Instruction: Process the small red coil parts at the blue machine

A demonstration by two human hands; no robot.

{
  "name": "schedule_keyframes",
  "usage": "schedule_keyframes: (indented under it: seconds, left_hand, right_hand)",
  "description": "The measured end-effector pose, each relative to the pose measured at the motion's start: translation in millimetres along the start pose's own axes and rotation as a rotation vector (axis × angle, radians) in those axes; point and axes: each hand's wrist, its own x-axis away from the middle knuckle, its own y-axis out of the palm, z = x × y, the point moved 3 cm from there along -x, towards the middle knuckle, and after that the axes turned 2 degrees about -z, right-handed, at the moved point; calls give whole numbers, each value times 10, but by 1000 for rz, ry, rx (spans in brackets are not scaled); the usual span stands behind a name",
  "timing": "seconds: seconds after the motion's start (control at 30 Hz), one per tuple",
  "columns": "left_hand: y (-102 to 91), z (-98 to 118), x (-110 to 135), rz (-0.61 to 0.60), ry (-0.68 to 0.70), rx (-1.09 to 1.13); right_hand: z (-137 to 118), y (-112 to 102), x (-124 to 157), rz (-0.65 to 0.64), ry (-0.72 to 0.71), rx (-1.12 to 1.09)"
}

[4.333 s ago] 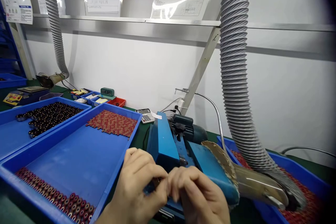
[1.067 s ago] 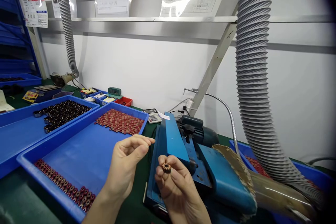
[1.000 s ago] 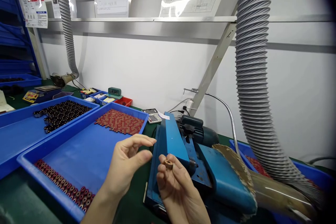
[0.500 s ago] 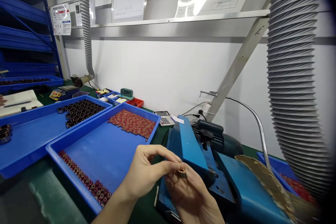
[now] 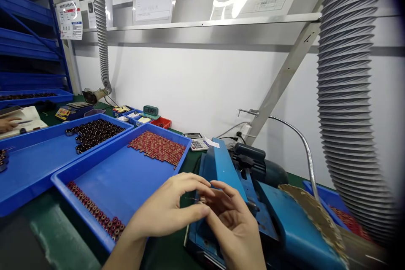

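My left hand (image 5: 167,209) and my right hand (image 5: 237,223) meet in front of the blue machine, fingers curled toward each other and thumb tips together. Between them is a small copper-wound ring (image 5: 201,199), mostly hidden by the fingers; thin wire ends seem to stick out to its left. Both hands are closed around this part. Left of my hands lies a blue tray (image 5: 126,185), with a block of small red-rimmed rings (image 5: 158,147) at its far end and a row of similar rings (image 5: 95,211) along its near left side.
A second blue tray (image 5: 41,164) holds dark rings (image 5: 98,133). The blue machine (image 5: 221,164) with its motor stands at right, beside a cardboard piece (image 5: 313,219) and a ribbed hose (image 5: 348,93). A calculator (image 5: 199,144) lies behind. Another person's hand (image 5: 9,123) rests at a notebook.
The small ring has turned and shifted left between my hands, and is now more hidden. My right fingers have curled up from an open palm. The other person's hand has moved further into view.
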Motion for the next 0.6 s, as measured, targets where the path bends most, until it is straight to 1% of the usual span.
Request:
schedule_keyframes:
  seconds: [0.07, 0.13, 0.23, 0.33, 0.4, 0.43, 0.47, 0.57, 0.6]
  left_hand:
    - [38, 11, -17, -5, -8, 17]
    - [62, 10, -37, 71, 13, 71]
    - [70, -28, -56, 212, 55, 199]
    - [33, -88, -43, 332, 72, 342]
    - [-6, -104, -21, 378, 76, 393]
    - [-19, -98, -11, 371, 74, 390]
    - [-24, -84, -5, 339, 71, 371]
    - [17, -20, -9, 195, 38, 274]
    - [37, -4, -15, 175, 27, 247]
  right_hand:
    - [-5, 21, 9, -1, 1, -17]
    - [-49, 76, 24, 42, -1, -97]
    - [-110, 174, 47, 113, 76, -287]
    - [-143, 237, 58, 99, 156, -419]
    - [-153, 242, 57, 98, 170, -451]
    - [-152, 237, 55, 102, 172, -456]
    - [-149, 230, 54, 107, 170, -456]
    - [-124, 204, 47, 97, 152, -450]
    - [-113, 198, 45, 79, 149, -445]
